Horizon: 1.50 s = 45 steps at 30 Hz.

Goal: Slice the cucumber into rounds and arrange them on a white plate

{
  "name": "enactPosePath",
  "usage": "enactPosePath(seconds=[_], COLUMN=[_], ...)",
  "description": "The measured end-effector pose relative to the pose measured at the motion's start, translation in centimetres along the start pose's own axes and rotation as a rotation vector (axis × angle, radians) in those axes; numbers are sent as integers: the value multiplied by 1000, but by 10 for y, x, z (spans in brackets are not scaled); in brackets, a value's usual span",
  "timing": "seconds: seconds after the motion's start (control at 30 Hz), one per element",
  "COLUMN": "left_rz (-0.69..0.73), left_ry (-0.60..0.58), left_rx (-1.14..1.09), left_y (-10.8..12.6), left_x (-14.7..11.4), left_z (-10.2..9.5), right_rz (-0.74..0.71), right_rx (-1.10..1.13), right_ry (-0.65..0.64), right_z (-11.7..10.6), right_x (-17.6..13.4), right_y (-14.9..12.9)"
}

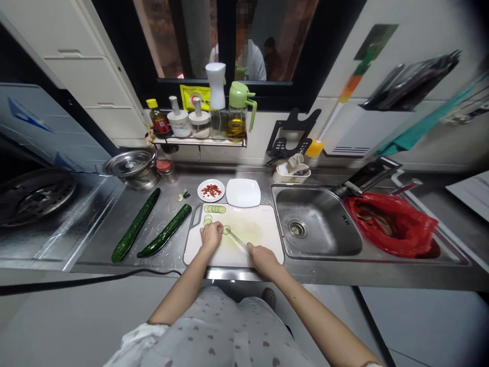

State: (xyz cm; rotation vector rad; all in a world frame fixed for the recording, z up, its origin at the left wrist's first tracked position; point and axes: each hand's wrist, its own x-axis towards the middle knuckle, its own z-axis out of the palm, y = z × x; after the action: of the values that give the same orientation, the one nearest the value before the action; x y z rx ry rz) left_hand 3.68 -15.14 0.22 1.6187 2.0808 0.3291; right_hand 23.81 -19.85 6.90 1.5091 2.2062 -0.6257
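White cutting board (263, 224): on my steel table (95, 244), beside the sink (317, 224); cucumber slices (214, 209) overlap near its far edge.
Right hand (263, 259): I grip the knife (239, 240), tip at a single slice (226, 230).
Left hand (212, 235): fingers bent just beside that slice; I cannot tell if they pinch anything.
Cucumbers (135, 227): two, left of the board.

The right grip (263, 260) hides the knife's (238, 239) handle. Left of the left grip (211, 237), the edge cuts off a black cord (57, 287); well right of both, the red bag's (414, 229) contents are unclear.
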Motion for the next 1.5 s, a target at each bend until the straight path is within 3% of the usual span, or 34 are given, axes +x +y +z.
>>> enactPosePath(seconds=[0.93, 1.5], left_rz=[-23, -23], left_ry=[1, 2], left_rx=[-13, -23], left_y=[1, 0], left_x=[-1, 0], left_z=[-2, -1], right_rz=[16, 20], right_rx=[32, 5], right_ry=[32, 9], right_z=[1, 5], right_x=[13, -2], right_y=[-11, -2])
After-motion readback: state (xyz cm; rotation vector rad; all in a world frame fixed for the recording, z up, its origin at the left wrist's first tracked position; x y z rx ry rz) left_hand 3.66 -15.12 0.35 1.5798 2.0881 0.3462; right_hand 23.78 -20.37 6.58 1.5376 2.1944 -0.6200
